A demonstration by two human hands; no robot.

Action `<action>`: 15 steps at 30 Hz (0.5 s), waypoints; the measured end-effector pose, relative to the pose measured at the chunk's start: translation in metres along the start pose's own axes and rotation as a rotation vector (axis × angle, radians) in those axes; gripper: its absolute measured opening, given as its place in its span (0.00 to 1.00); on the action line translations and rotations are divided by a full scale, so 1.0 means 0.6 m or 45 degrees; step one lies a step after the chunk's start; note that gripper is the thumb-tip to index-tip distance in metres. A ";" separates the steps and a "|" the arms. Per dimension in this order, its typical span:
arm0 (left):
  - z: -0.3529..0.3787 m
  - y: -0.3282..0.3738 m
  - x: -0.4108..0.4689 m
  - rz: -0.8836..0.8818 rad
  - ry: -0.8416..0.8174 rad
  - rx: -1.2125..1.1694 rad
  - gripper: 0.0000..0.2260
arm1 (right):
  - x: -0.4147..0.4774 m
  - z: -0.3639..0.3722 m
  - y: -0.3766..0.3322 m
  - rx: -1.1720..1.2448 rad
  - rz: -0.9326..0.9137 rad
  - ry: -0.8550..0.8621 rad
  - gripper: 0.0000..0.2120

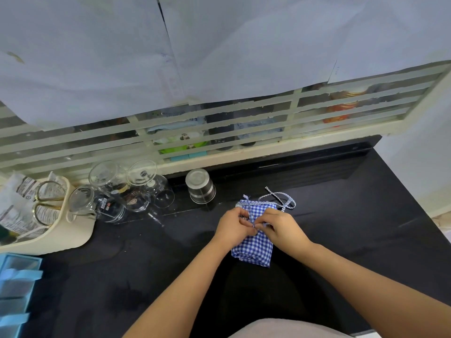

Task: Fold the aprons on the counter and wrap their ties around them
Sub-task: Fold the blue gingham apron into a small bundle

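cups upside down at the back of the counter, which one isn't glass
The steel cup, standing alone right of the clear glasses, nearest the checked apron whose tie the left hand and right hand pinch.

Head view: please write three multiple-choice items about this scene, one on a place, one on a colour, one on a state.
1. Where does the steel cup stand?
A. on the apron
B. in a hand
C. behind the apron, to its left

2. What colour is the apron?
A. blue-and-white check
B. red
C. green

3. What are the hands doing?
A. lying flat
B. pinching the tie
C. hanging idle

Answers:
1 C, the cup stands on the counter beyond the apron's left corner.
2 A, the checks show plainly.
3 B, the left hand and the right hand pinch the tie over the folded apron.
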State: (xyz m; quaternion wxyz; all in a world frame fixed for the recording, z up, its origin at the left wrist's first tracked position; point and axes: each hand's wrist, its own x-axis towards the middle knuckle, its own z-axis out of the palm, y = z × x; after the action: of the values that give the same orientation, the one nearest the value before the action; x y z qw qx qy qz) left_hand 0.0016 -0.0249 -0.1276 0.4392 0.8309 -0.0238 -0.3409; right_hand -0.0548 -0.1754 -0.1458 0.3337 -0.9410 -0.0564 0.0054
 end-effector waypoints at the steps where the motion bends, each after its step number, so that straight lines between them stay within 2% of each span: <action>1: 0.005 -0.002 -0.003 0.037 0.047 0.009 0.18 | -0.001 0.000 -0.005 0.053 0.076 0.001 0.05; 4: 0.016 -0.005 -0.011 0.127 0.142 -0.020 0.15 | -0.003 0.001 -0.015 0.300 0.343 -0.044 0.05; 8: 0.028 -0.012 -0.018 0.267 0.230 -0.011 0.14 | 0.014 -0.019 -0.012 0.753 0.694 -0.332 0.12; 11: 0.033 -0.019 -0.019 0.351 0.265 0.044 0.14 | 0.031 -0.039 -0.014 0.808 0.848 -0.511 0.12; 15: 0.031 -0.027 -0.016 0.466 0.304 0.167 0.12 | 0.038 -0.033 -0.013 1.192 0.982 -0.423 0.12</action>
State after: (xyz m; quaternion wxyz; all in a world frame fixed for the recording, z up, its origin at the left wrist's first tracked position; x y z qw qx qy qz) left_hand -0.0210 -0.0248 -0.1416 0.4386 0.8739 -0.1441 -0.1524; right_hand -0.0320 -0.1793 -0.1247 0.6710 -0.6345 0.2445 0.2955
